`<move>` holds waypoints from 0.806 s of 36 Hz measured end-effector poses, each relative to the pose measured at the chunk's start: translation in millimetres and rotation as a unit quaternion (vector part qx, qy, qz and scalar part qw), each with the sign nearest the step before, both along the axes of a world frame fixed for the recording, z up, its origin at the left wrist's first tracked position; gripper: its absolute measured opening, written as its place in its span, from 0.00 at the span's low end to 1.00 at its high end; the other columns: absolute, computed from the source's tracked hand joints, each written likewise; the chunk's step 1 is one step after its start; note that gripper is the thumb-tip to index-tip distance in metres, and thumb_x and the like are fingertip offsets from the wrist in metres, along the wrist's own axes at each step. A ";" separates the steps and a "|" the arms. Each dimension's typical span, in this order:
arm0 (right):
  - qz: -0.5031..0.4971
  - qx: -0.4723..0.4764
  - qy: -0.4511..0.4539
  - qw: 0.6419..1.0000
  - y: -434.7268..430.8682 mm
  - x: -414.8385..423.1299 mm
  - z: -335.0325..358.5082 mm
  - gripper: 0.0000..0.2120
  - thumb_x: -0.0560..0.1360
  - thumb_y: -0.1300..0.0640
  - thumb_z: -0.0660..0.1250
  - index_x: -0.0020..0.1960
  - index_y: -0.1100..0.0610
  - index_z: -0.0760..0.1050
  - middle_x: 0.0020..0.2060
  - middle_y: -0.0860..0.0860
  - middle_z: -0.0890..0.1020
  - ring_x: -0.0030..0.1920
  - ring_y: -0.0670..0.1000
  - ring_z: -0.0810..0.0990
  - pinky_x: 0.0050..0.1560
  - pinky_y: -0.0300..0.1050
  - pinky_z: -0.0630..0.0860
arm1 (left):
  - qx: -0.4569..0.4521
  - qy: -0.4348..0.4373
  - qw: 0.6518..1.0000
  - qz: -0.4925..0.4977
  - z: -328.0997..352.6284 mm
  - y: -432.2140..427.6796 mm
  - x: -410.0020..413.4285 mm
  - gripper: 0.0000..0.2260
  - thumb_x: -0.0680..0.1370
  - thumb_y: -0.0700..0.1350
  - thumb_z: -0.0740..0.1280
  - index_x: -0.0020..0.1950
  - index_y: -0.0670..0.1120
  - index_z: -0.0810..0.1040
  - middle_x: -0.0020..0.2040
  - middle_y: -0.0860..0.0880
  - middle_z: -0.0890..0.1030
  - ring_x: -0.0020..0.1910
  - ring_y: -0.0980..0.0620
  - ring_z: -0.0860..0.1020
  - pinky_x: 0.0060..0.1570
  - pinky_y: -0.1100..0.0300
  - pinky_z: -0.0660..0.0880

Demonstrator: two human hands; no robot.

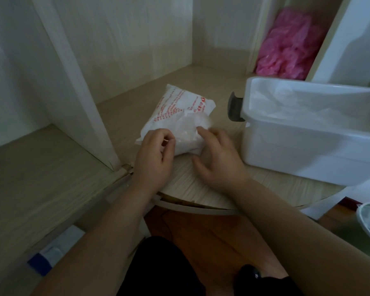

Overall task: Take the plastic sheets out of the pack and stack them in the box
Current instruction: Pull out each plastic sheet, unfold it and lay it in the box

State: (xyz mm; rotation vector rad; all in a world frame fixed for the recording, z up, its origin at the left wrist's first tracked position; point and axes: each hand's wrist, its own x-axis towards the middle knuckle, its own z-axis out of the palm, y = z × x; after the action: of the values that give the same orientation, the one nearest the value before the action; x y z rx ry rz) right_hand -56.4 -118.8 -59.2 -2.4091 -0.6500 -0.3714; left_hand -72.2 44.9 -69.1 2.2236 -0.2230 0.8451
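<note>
On the pale wooden shelf [126, 99], just left of the white box [308, 142], the pack [173, 107] lies flat, its long axis running away and slightly rightward, opened end nearest. The left hand [156, 154] pinches its near edge; the right hand [218, 161], fingers loosely spread, touches the exposed plastic sheets [190, 129]

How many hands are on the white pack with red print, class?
2. The left hand pinches the near left edge of the pack; the right hand rests with spread fingers at its near right corner, touching the plastic sheets there. No other hand shows.
</note>
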 end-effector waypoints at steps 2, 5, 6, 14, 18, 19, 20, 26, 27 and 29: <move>-0.002 -0.053 -0.003 0.999 1.2 -2.0 2.9 0.32 0.75 0.47 0.64 0.76 0.51 0.56 0.75 0.54 0.55 0.74 0.55 0.54 0.71 0.49 0.56 | -0.015 0.005 1.000 -0.012 1.3 0.3 -1.2 0.05 0.80 0.39 0.62 0.47 0.49 0.71 0.42 0.56 0.74 0.41 0.65 0.72 0.40 0.75 0.67; 0.027 -0.165 0.039 0.985 3.9 1.8 5.1 0.29 0.76 0.42 0.60 0.74 0.49 0.58 0.76 0.51 0.51 0.75 0.55 0.48 0.73 0.52 0.50 | -0.076 0.036 0.996 -0.021 3.5 2.3 -1.5 0.08 0.80 0.39 0.62 0.45 0.52 0.71 0.40 0.57 0.74 0.39 0.64 0.73 0.39 0.72 0.68; 0.031 -0.178 0.055 0.982 4.8 3.1 6.1 0.29 0.77 0.41 0.59 0.74 0.49 0.57 0.76 0.50 0.53 0.75 0.55 0.49 0.73 0.52 0.50 | -0.111 0.052 0.992 -0.023 4.3 3.6 -1.5 0.09 0.80 0.40 0.61 0.44 0.54 0.70 0.41 0.56 0.75 0.40 0.62 0.73 0.41 0.68 0.71; 0.003 -0.226 0.108 0.968 11.7 9.2 10.4 0.34 0.75 0.35 0.56 0.75 0.51 0.56 0.74 0.51 0.60 0.73 0.54 0.57 0.72 0.55 0.48 | -0.310 0.054 0.949 0.032 23.5 8.1 -1.5 0.06 0.82 0.44 0.60 0.45 0.52 0.72 0.45 0.54 0.79 0.39 0.68 0.77 0.39 0.73 0.73; -0.002 -0.229 0.180 0.957 17.3 14.1 30.2 0.24 0.76 0.36 0.54 0.64 0.50 0.68 0.64 0.53 0.72 0.66 0.56 0.66 0.68 0.58 0.56 | -0.357 0.052 0.932 -0.030 47.8 9.7 8.3 0.07 0.80 0.45 0.63 0.43 0.53 0.74 0.46 0.51 0.81 0.50 0.48 0.81 0.52 0.50 0.79; 0.003 -0.226 0.200 0.953 18.4 14.8 35.1 0.22 0.77 0.37 0.53 0.62 0.50 0.70 0.62 0.53 0.72 0.65 0.56 0.68 0.67 0.58 0.58 | -0.361 0.049 0.930 -0.037 54.4 10.0 10.3 0.06 0.78 0.47 0.63 0.42 0.55 0.75 0.46 0.50 0.82 0.50 0.46 0.81 0.53 0.46 0.79; 0.009 -0.226 0.218 0.949 19.1 15.2 39.4 0.22 0.78 0.38 0.51 0.63 0.50 0.69 0.64 0.53 0.72 0.65 0.57 0.68 0.67 0.58 0.59 | -0.361 0.047 0.931 -0.038 60.5 10.5 12.4 0.05 0.77 0.50 0.64 0.41 0.56 0.76 0.47 0.49 0.82 0.50 0.45 0.81 0.53 0.44 0.78; -0.028 -0.130 0.160 0.978 22.8 11.0 62.3 0.27 0.77 0.54 0.60 0.74 0.51 0.57 0.68 0.54 0.69 0.67 0.58 0.68 0.68 0.56 0.63 | -0.312 -0.006 0.949 -0.043 87.3 9.2 22.2 0.06 0.81 0.44 0.61 0.44 0.51 0.71 0.35 0.53 0.74 0.33 0.58 0.71 0.37 0.62 0.70; -0.027 -0.056 0.119 0.991 23.4 8.6 67.5 0.26 0.75 0.58 0.60 0.72 0.52 0.59 0.65 0.54 0.72 0.63 0.58 0.72 0.64 0.54 0.67 | -0.294 -0.008 0.955 -0.043 90.6 9.1 23.3 0.07 0.81 0.43 0.60 0.44 0.51 0.71 0.34 0.53 0.73 0.32 0.59 0.70 0.36 0.63 0.68; -0.004 0.099 0.034 0.994 24.2 4.0 79.2 0.28 0.73 0.64 0.60 0.72 0.53 0.60 0.63 0.54 0.73 0.60 0.54 0.74 0.56 0.49 0.73 | -0.265 0.010 0.963 -0.054 97.9 8.5 24.3 0.08 0.81 0.43 0.61 0.43 0.53 0.72 0.36 0.53 0.73 0.34 0.58 0.71 0.37 0.63 0.69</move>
State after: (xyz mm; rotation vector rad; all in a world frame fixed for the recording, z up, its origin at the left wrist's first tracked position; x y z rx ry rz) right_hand -52.4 -94.6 20.0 -2.2259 -0.5471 -0.3389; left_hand -47.8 53.4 28.8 1.7022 -0.0924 0.7213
